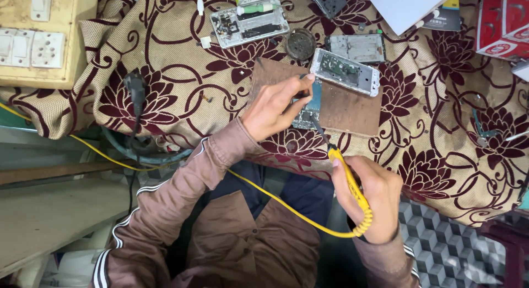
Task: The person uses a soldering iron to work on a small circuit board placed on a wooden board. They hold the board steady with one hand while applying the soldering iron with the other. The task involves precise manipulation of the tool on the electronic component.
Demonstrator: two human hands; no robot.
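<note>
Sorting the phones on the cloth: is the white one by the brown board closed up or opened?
Opened. The white phone lies tilted on the brown board with its cover off, a green circuit board showing inside.

My single head view: looks steeply down, close over cloth-covered bench, own lap at bottom edge.

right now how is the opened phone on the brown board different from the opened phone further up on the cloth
The opened phone on the brown board lies tilted, partly on the brown board; the opened phone further up lies nearly level, straight on the flowered cloth. The first sits near the left hand; the other lies far from both hands. A green-handled tool lies along the upper phone's edge; nothing lies on the lower one. Both are light-framed with insides exposed.
</note>
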